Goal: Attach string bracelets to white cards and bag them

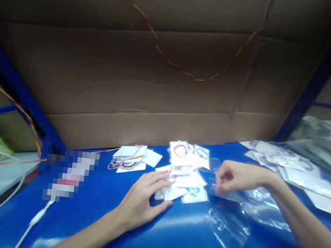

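My left hand (148,196) lies with its fingers spread on the near left side of a pile of white cards (190,180) in clear sleeves. On top of the pile, one card carries a red cord loop (180,150), and a lower one shows a blue piece (193,192). To the right of the pile, my right hand (232,178) is closed, thumb against curled fingers, on a clear plastic bag (212,186) whose edge sticks out to the left. More clear plastic bags (231,228) lie below and behind that hand.
A stack of white cards with cord loops (131,158) sits at the back left. Many bagged cards (293,164) are heaped at the right. A pixelated object with a white cable (41,213) lies on the blue surface (93,195). Cardboard (163,95) closes the back between blue posts.
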`<state>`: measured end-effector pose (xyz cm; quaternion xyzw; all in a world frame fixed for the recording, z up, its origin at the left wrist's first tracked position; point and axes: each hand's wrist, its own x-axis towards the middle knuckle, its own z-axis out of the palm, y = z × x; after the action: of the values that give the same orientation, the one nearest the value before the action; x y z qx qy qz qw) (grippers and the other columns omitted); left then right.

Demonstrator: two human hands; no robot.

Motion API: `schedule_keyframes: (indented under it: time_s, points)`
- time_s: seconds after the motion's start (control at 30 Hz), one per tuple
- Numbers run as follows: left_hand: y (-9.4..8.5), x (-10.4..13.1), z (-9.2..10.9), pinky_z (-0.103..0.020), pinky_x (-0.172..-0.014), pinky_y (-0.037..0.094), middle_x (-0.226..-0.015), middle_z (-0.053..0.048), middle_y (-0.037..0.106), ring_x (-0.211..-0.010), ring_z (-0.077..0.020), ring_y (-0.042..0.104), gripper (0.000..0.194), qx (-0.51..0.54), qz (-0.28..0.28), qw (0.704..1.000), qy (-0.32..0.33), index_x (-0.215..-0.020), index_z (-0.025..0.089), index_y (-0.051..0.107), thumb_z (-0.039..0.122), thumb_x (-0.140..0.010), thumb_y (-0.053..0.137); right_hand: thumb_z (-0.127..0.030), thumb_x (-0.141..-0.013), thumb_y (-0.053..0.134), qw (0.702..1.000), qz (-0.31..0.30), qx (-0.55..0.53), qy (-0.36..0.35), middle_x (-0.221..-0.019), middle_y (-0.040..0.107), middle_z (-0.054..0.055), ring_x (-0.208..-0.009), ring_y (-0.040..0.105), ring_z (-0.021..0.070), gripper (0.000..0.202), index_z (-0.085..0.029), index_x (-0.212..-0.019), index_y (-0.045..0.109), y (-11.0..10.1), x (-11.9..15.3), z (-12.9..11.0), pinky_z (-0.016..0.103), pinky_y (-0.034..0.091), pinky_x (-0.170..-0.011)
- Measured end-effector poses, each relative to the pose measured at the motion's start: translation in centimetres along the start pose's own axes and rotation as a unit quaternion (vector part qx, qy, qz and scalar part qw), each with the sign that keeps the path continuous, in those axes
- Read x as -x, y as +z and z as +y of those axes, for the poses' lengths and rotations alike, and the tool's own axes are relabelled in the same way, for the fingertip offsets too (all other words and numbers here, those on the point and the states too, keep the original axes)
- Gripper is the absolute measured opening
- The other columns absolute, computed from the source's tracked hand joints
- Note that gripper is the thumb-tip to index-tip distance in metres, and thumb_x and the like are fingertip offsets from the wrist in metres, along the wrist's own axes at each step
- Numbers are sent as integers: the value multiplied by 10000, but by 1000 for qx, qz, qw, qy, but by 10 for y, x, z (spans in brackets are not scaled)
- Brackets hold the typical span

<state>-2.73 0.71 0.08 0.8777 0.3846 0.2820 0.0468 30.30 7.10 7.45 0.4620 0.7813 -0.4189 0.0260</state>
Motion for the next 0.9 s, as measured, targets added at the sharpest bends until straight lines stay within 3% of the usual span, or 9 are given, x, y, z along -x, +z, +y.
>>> schedule_keyframes:
  time_s: [0.13, 0.3, 0.5, 0.67, 0.8, 0.9]
  points:
    - [1, 0, 2, -419, -1070, 484, -1340, -41, 625, -1274, -226, 558, 381, -15, 32, 999, 26, -1245, 255, 629, 298, -869, 666, -263, -698, 577, 999, 42, -13, -8, -563, 461, -37, -537, 366, -4, 186, -87, -643, 598, -5, -1, 5, 121, 245, -513]
    - [-3, -3, 6, -398, -1008, 530, -1284, -36, 665, -1196, -216, 621, 397, -43, 62, 996, 55, -1237, 249, 631, 238, -841, 650, -236, -702, 528, 981, 116, -120, -101, -517, 250, -63, -513, 199, -19, 273, -132, -515, 357, -8, -1, 5, 164, 132, -513]
    - [-4, -2, 8, -405, -1005, 523, -1284, -68, 661, -1190, -230, 624, 416, -41, 63, 993, 93, -1243, 229, 638, 198, -829, 629, -354, -705, 543, 940, 157, -227, -201, -462, 372, -28, -496, 331, 17, 388, -146, -425, 374, 0, -12, 4, 180, 251, -529]
    - [-9, -2, 10, -412, -992, 517, -1294, -82, 641, -1180, -249, 609, 415, -39, 59, 994, 79, -1214, 234, 647, 234, -799, 660, -389, -696, 618, 892, 152, -337, -260, -411, 406, -17, -454, 362, 24, 448, -146, -389, 403, 12, -22, -2, 172, 266, -505]
    - [-21, -9, -11, -380, -913, 527, -1113, -58, 680, -1028, -215, 629, 237, -103, 97, 989, 36, -1081, 243, 668, 270, -850, 622, -414, -714, 622, 864, 131, -393, -286, -401, 374, -23, -434, 369, 29, 480, -155, -395, 373, 17, -25, -5, 172, 276, -478]
    - [-32, -12, -47, -407, -1001, 481, -1213, -85, 634, -1152, -240, 581, 261, -184, 120, 973, -67, -1139, 210, 642, 303, -922, 532, -415, -731, 558, 843, 101, -434, -300, -403, 352, -17, -432, 400, 50, 452, -162, -408, 368, 17, -27, -7, 182, 338, -460]
